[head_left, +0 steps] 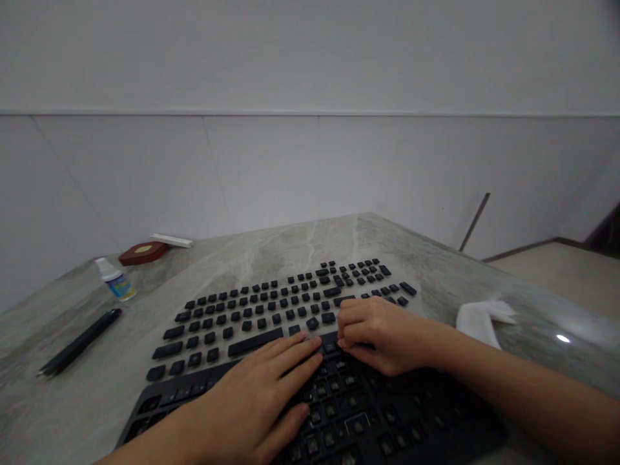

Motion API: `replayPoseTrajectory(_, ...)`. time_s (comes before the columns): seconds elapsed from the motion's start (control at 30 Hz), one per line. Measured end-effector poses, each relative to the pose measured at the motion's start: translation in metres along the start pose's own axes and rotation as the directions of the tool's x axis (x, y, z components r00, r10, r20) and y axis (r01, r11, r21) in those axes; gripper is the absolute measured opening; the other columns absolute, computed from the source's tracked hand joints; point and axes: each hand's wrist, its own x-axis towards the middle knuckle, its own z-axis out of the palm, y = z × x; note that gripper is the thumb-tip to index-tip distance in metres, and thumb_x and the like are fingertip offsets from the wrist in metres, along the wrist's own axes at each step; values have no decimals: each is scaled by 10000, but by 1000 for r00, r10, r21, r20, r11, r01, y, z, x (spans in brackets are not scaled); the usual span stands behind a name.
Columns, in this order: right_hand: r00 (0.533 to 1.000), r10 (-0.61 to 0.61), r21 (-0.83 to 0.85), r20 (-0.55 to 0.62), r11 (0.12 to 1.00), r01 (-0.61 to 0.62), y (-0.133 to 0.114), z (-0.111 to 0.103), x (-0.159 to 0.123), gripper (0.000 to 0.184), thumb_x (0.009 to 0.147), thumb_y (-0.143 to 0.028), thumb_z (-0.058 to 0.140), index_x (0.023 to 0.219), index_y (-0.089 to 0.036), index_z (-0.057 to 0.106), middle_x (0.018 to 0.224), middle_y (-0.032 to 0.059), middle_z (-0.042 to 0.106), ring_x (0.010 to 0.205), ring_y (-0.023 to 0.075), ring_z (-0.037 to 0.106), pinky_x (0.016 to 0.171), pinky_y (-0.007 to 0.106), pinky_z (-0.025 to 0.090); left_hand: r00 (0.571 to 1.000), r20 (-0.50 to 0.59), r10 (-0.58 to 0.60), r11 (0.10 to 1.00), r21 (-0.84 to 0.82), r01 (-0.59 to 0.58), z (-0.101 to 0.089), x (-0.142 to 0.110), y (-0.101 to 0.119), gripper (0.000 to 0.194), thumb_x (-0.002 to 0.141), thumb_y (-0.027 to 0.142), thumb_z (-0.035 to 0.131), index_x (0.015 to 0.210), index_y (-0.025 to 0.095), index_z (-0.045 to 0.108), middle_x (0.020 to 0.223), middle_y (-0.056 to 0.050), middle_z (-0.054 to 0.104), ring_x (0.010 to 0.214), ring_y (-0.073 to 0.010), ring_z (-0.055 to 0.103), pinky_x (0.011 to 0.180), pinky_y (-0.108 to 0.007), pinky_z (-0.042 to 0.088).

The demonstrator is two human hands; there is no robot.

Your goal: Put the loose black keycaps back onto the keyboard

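Observation:
A black keyboard body [368, 420] with its keycaps off lies at the near edge of a grey marble table [300, 252]. Behind it, several loose black keycaps [271, 310] are laid out in rows on the table. My left hand [256, 400] rests flat on the keyboard with the fingers stretched forward. My right hand [378, 332] sits at the keyboard's far edge with its fingers curled in a pinch, apparently on a small dark keycap that I cannot clearly make out.
A small white bottle with a blue label [116, 279], a black pen-like tool [80, 342], a red-brown case [143, 252] and a white strip [170, 240] lie at the left. A white cloth [484, 318] lies at the right. A white wall stands behind.

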Motion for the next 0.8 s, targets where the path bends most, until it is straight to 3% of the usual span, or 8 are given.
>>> replayPoseTrajectory(0.27, 995, 94, 18, -17, 995, -94, -8, -6, 0, 89, 751, -102, 612, 776, -159, 675, 842, 44, 627, 759, 158, 555, 649, 280, 399, 1000, 4, 4, 1000, 10, -4, -1, 1, 1, 619, 959, 231, 508, 1539, 199, 292, 1591, -90, 286, 1452, -287, 308, 1178, -475, 343)
replayPoseTrajectory(0.5, 996, 86, 12, -9, 996, -86, -6, -3, -1, 81, 747, -122, 581, 727, -155, 652, 680, 22, 568, 643, 137, 500, 581, 271, 338, 1000, 27, 10, 999, 35, -10, 0, 0, 1, 646, 950, 215, 507, 1548, 174, 266, 1595, -105, 261, 1458, -295, 286, 1182, -488, 329)
replayPoseTrajectory(0.8, 972, 3, 39, -233, 999, 6, -1, -5, -2, 165, 839, -155, 523, 814, -137, 685, 600, 13, 580, 555, 127, 494, 544, 266, 333, 999, 48, 15, 999, 47, -17, -2, 0, 1, 621, 962, 217, 485, 1543, 154, 276, 1598, -109, 248, 1470, -283, 254, 1185, -481, 315)
